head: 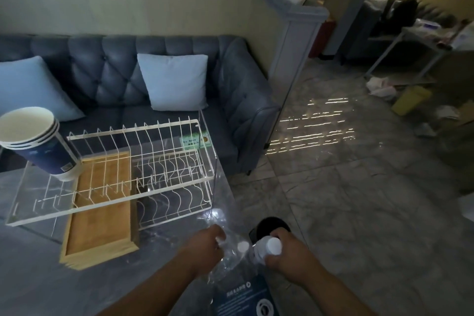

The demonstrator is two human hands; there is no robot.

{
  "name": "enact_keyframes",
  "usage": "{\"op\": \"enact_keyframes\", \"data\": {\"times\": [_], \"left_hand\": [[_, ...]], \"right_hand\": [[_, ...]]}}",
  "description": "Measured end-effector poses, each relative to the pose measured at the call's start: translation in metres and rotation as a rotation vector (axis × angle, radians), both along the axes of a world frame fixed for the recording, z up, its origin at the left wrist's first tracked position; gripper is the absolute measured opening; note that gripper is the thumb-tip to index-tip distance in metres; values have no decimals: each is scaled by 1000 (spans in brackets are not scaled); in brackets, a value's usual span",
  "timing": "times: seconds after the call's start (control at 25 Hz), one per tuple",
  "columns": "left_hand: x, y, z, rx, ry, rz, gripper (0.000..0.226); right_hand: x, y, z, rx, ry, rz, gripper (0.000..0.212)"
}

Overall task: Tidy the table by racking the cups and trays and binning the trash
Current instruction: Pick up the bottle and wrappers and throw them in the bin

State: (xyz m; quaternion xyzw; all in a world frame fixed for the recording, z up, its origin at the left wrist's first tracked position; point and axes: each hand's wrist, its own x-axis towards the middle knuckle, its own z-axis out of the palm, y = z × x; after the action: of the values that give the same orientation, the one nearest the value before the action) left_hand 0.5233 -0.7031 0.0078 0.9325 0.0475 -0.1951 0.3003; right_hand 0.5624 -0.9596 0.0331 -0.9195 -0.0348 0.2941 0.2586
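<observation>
My left hand (205,249) grips a crumpled clear plastic bottle (230,261) at the table's right front corner. My right hand (289,259) holds a second bottle (261,251) by its neck, with the white cap pointing up. Both bottles are just above a black bin (269,224) on the floor beside the table. A blue label (243,295) shows on a bottle close to the camera. A white wire rack (143,161) stands on the grey table (30,277). A tilted stack of dark blue paper cups (38,143) rests at the rack's left end. Stacked bamboo trays (100,215) lie flat, reaching under the rack's wires.
A grey tufted sofa (179,46) with two pale cushions runs behind the table. A white pillar (295,46) with a plant stands to the right. Tiled floor (359,187) stretches right, with a yellow bin (410,100) and scattered litter by a far table.
</observation>
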Motion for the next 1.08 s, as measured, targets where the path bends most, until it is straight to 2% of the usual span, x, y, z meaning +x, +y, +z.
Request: {"op": "enact_keyframes", "data": {"times": [0.16, 0.52, 0.76, 1.08], "left_hand": [[9, -10, -2, -10, 30, -15, 33], [63, -85, -21, 11, 92, -34, 32], [114, -154, -47, -27, 121, -55, 31], [184, -219, -128, -32, 183, -95, 34]], "right_hand": [[-2, -9, -14, -12, -40, -54, 69], [30, -67, -54, 132, -57, -213, 69], [69, -120, -90, 146, -45, -256, 68], [113, -181, -181, 113, -4, -353, 63]]}}
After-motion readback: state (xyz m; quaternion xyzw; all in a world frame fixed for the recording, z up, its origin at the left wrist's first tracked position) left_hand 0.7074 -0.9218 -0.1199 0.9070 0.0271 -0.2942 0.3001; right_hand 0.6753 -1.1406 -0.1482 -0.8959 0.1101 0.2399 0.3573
